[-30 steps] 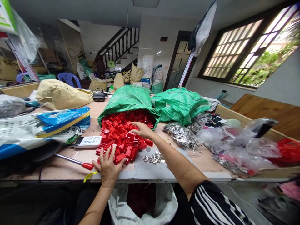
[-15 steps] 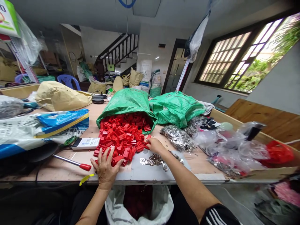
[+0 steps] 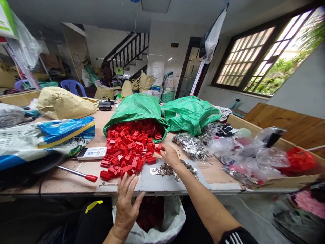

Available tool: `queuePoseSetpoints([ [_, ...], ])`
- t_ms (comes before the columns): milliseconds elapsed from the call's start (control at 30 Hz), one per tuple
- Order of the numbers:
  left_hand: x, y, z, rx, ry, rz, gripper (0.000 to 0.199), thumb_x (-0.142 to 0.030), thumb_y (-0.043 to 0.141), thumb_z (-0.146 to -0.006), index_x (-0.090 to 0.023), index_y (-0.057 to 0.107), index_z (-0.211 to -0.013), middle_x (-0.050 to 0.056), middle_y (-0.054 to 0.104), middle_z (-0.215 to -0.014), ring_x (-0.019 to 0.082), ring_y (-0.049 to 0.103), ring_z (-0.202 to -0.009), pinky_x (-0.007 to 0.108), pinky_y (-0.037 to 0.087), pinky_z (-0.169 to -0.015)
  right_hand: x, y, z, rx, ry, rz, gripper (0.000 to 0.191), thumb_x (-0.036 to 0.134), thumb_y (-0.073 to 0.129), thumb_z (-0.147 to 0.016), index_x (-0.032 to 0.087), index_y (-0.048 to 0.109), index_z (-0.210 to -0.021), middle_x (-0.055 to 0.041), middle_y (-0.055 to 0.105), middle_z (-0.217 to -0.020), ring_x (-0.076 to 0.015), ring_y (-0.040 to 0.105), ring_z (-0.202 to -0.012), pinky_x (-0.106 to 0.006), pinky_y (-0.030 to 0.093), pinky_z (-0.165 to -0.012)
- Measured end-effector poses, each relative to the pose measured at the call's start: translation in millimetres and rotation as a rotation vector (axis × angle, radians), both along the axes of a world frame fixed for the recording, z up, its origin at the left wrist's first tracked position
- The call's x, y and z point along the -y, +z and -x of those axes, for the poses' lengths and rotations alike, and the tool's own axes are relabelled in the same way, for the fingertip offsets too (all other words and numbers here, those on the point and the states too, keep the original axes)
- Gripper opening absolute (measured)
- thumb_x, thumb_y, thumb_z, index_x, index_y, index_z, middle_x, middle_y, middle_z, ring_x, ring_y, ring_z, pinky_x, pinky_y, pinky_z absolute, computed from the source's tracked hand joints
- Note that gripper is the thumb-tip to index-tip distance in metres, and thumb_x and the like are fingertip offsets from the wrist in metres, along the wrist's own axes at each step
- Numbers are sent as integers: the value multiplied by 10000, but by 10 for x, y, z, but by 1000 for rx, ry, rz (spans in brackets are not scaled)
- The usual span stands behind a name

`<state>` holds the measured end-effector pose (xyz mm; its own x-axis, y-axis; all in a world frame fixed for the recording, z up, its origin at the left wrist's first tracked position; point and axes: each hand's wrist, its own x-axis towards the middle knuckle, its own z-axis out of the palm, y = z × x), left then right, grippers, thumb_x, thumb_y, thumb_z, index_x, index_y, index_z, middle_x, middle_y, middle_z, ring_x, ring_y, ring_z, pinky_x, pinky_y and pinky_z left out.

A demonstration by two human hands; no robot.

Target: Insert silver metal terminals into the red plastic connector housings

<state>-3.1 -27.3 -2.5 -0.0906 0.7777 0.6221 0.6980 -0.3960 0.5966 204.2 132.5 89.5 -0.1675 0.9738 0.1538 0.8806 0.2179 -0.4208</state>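
Note:
A heap of small red plastic parts (image 3: pixel 129 149) spills from the mouth of a green woven sack (image 3: pixel 135 108) onto the wooden table (image 3: pixel 96 125). My left hand (image 3: pixel 127 205) hangs off the table's front edge, fingers spread and empty, above a white bag (image 3: pixel 172 220) holding red parts. My right hand (image 3: pixel 170 156) rests at the heap's right edge, with curled fingertips touching or nearly touching a red part. Just below it lies a scatter of small silver metal pieces (image 3: pixel 165 170) on a grey sheet (image 3: pixel 162 181).
A second green sack (image 3: pixel 190 113), a bag of silver pieces (image 3: pixel 191 146) and clear plastic bags (image 3: pixel 243 152) lie to the right. On the left are a white calculator (image 3: pixel 91 153), a red-handled screwdriver (image 3: pixel 81 174) and a large printed bag (image 3: pixel 43 139).
My left hand has lifted off the red heap and moved back past the table edge. My right hand stays near the heap's right edge, and the view has shifted slightly.

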Motion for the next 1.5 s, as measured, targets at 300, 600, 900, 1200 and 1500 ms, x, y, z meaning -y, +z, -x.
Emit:
queuePoseSetpoints([
  [300, 183, 330, -248, 1238, -391, 692, 636, -371, 709, -755, -233, 462, -1324, 119, 630, -1221, 257, 658, -1028, 391, 546, -882, 1230, -110, 320, -468, 348, 178, 70, 192, 590, -801, 197, 618, -864, 26, 630, -758, -106, 520, -636, -199, 373, -582],
  [600, 396, 223, -313, 1197, -421, 866, 364, -350, 800, -646, -156, 644, -911, 49, 716, -838, 183, 683, -753, 310, 586, -698, 1544, -334, -271, -434, 49, 159, 114, 282, 545, -872, 196, 606, -914, -10, 652, -853, -140, 572, -731, -240, 417, -680],
  [900, 472, 258, -502, 1238, -392, 912, 400, -421, 794, -618, -170, 590, -854, 27, 707, -709, 173, 681, -595, 271, 564, -539, 1314, -500, -608, 26, -195, -20, 47, 245, 573, -850, 215, 583, -885, -15, 652, -854, -169, 598, -772, -260, 383, -677],
  [1200, 469, 306, -450, 1245, -356, 903, 476, -383, 802, -611, -171, 604, -988, 51, 731, -780, 198, 703, -664, 299, 583, -610, 1351, -491, -601, -2, -193, -43, 65, 240, 543, -879, 228, 591, -836, -11, 650, -854, -164, 601, -781, -252, 384, -686],
  [1500, 479, 237, -492, 1194, -397, 942, 457, -387, 799, -614, -176, 607, -971, 39, 723, -769, 190, 694, -673, 297, 576, -628, 1380, -504, -703, -81, -167, -55, 132, 235, 500, -902, 237, 629, -931, -16, 657, -928, -168, 607, -863, -264, 424, -776],
])
